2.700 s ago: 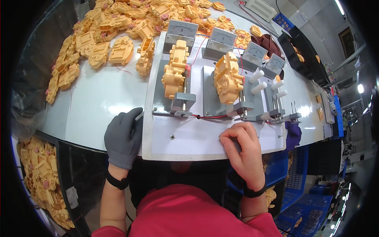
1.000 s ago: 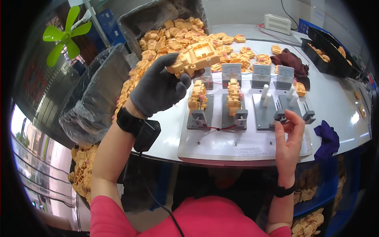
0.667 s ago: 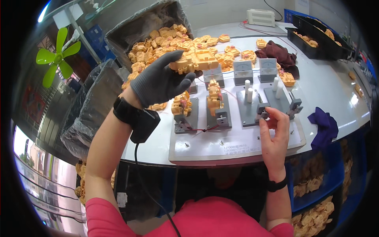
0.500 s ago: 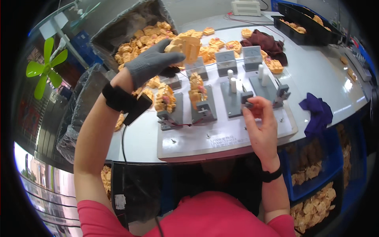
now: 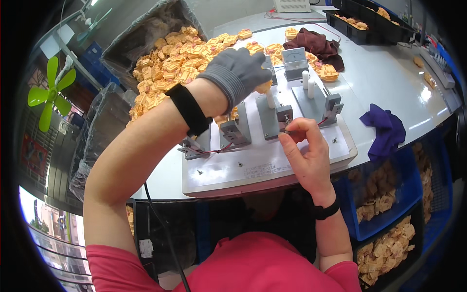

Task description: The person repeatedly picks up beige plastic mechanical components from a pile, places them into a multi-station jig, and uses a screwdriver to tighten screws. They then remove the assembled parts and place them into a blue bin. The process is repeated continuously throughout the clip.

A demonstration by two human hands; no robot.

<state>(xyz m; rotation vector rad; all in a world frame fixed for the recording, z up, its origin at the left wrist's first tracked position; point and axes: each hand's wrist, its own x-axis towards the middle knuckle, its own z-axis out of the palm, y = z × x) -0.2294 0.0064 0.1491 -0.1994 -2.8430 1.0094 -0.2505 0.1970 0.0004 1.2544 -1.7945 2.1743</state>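
My left hand (image 5: 236, 70), in a grey glove, is closed on a yellow plastic part (image 5: 264, 87), mostly hidden behind the fingers. It holds the part by the white pin (image 5: 271, 100) of a grey metal fixture plate (image 5: 267, 117). The bare fingers of my right hand (image 5: 309, 151) pinch the small metal piece (image 5: 288, 125) at the front of the clamp block (image 5: 284, 113) on that plate. Left of it, a second clamp block (image 5: 233, 132) has a yellow part behind it, mostly covered by my left forearm. The plates stand on a white board (image 5: 267, 180).
Yellow parts (image 5: 180, 63) spill from a lined bin (image 5: 116, 53) at the back left. Dial meters (image 5: 295, 61) stand behind the plates. A brown cloth (image 5: 316, 44), a purple cloth (image 5: 384, 131) and black trays (image 5: 365, 34) lie rightward. Blue crates (image 5: 357, 231) sit below the table.
My left hand has swung right and down with the yellow part, from above the left fixtures to the pins of the third plate. My right hand keeps its pinch at the clamp; the view has shifted slightly.
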